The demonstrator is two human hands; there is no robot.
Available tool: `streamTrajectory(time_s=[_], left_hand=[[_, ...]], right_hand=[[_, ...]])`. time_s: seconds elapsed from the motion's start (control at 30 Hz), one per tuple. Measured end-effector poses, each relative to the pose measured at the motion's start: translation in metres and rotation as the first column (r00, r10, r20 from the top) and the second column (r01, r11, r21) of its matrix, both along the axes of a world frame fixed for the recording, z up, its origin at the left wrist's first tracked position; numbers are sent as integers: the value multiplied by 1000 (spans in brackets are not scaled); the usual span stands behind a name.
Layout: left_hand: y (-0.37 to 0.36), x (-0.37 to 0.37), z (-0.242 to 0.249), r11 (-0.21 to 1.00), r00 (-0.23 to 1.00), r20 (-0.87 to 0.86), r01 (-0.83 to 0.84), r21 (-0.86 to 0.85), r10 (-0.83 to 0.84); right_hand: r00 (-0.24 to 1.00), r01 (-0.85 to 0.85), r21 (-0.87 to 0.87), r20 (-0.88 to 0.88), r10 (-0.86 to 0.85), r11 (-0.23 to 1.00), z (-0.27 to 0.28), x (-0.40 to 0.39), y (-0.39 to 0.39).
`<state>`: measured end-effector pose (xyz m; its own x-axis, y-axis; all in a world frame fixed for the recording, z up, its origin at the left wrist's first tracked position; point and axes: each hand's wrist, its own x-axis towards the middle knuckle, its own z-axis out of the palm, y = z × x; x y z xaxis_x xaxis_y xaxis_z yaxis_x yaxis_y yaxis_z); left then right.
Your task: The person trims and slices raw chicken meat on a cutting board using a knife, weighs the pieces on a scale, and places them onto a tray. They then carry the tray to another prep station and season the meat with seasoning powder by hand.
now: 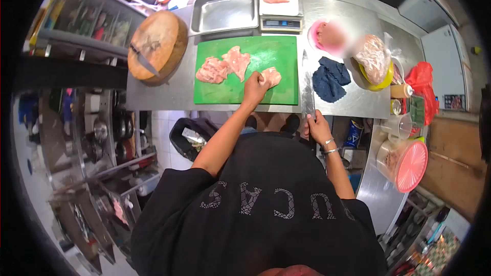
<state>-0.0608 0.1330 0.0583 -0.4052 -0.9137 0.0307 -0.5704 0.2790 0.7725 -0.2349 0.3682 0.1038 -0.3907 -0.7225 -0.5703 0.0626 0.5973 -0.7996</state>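
Note:
A green cutting board [215,94] lies on the steel table with several pieces of raw chicken on it. Two pieces, a folded one [212,70] and a flatter one [237,63], rest on its left half. My left hand [255,89] is closed, fingers bent at the edge of a smaller chicken piece [271,76] on the right half. Beside the board's right edge, a long knife [307,84] points away from me. My right hand [318,129] grips it at the near end, by the table's front edge; the handle is mostly hidden.
Behind the board stand a steel tray [197,20] and a scale [281,23] bearing raw meat. A round wooden block [171,46] with another knife [146,62] is at left. Rightward lie a dark cloth [331,79], a pink plate [313,33] and a bagged bundle [372,59].

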Motion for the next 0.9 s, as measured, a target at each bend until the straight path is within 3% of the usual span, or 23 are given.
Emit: streamTrajectory(time_s=[0.07, 0.1, 0.17, 0.23, 0.3, 0.37, 0.47, 0.5, 0.53, 0.57, 0.63, 0.67, 0.7, 0.77, 0.9], left_hand=[[-2, -11, 14, 989, 989, -142, -15, 146, 36], [-4, -17, 18, 988, 990, -143, 19, 155, 4], [-14, -30, 23, 990, 928, -367, 104, 96, -62], [-23, -37, 37, 977, 907, -404, 180, 118, -118], [-28, -39, 51, 858, 783, -622, 321, 400, -4], [-32, -30, 57, 816, 755, -656, 382, 435, -4], [-42, 6, 48, 698, 806, -590, 452, 555, -54], [-46, 24, 27, 884, 926, -272, 343, 319, -261], [-45, 36, 22, 947, 940, 121, 321, 7, -320], [-40, 46, 15, 945, 936, 131, 326, 15, -325], [-21, 65, 16, 845, 912, 142, 411, -342, -386], [-12, 70, 15, 785, 852, 275, 520, -337, -446], [-5, 69, 16, 785, 848, 280, 525, -329, -450], [9, 61, 29, 619, 698, 422, 713, -330, -578], [9, 37, 26, 534, 643, 481, 765, -361, -596]], right_hand=[[989, 147, -25, 21, -147, 989, -1, 9, 13], [983, 181, -16, 18, -181, 983, -7, 13, 20], [950, 310, -43, 50, -308, 950, -19, 19, 35], [930, 368, -30, 37, -366, 929, -15, 31, 39], [914, 402, -103, -12, -406, 910, -8, 46, 43], [899, 434, -109, -15, -438, 894, 1, 60, 41], [876, 482, -119, 35, -481, 868, 2, 83, 35], [858, 513, -81, 72, -508, 855, -1, 90, 33], [838, 542, -41, 106, -535, 840, -5, 97, 31], [834, 547, -31, 114, -540, 837, -10, 104, 29], [856, 503, 2, 134, -498, 864, -21, 118, 24], [876, 477, 19, 79, -476, 879, -26, 125, 20], [874, 479, 28, 85, -479, 878, -28, 130, 16], [908, 413, 19, 64, -414, 910, -32, 138, 7], [929, 370, 13, -24, -370, 929, -49, 145, -13]])
